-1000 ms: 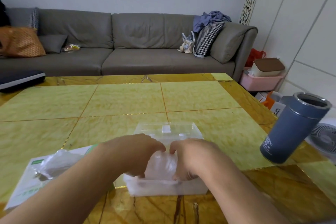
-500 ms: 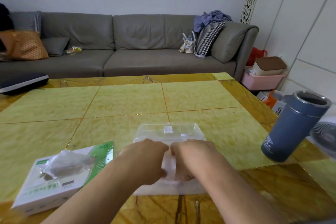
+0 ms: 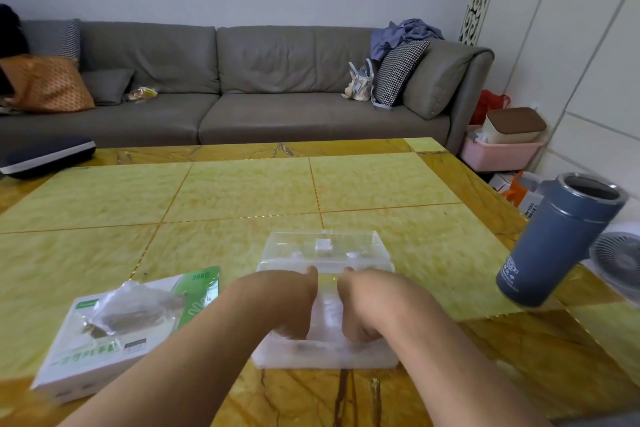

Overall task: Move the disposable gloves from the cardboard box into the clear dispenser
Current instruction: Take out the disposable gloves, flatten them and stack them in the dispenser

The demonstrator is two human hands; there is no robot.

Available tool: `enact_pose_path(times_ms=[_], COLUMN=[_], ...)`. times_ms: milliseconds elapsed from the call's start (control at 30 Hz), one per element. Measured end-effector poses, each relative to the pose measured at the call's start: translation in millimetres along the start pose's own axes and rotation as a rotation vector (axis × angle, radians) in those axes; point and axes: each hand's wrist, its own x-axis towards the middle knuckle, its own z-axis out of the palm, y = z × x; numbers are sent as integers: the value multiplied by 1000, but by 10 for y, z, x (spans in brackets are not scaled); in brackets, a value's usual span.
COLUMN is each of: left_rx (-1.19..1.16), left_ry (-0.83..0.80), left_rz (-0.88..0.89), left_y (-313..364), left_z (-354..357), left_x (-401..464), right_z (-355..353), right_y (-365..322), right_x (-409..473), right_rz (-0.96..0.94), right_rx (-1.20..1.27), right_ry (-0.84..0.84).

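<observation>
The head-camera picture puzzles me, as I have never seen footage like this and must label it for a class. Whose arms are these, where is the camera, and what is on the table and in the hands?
There is no machine here. A person wears a wide-angle camera on the head, looking forward and down, so the two bare arms coming in from the bottom are that person's own.

The left hand and right hand are both pushed down into a clear dispenser, whose lid stands open behind them. They seem to press a pale wad of disposable gloves into it; the fingers are hidden, so the exact grip cannot be told.

All this sits on a yellow table. To the left lies the cardboard box, with thin plastic poking from its top. At the right edge stands an open blue flask. Behind is a grey sofa.
</observation>
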Motion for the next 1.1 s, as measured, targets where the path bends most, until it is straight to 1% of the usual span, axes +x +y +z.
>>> enact_pose_path(times_ms=[100,200,333,633,733,933,1000,1100], left_rx=[-41,-115,-181,-238,-214,-120,-144,-181], left_ry=[-5,26,101,197,196,105,158,305], left_rz=[8,-9,-63,-197,-195,-132,-92,-42], left_y=[-59,-86,-9,50,78,82,23,-57], left_z=[5,18,68,143,121,15,33,92], left_x=[27,19,-19,26,5,-58,-147,-309], right_z=[21,59,75,54,41,68,89,81], right_y=[19,48,57,5,10,25,25,26], right_x=[11,26,23,28,35,33,34,-95], right_rz=[14,27,37,51,45,41,34,27], right_rx=[62,99,122,103,84,89,101,99], right_ry=[4,11,18,-14,-33,-2,65,174])
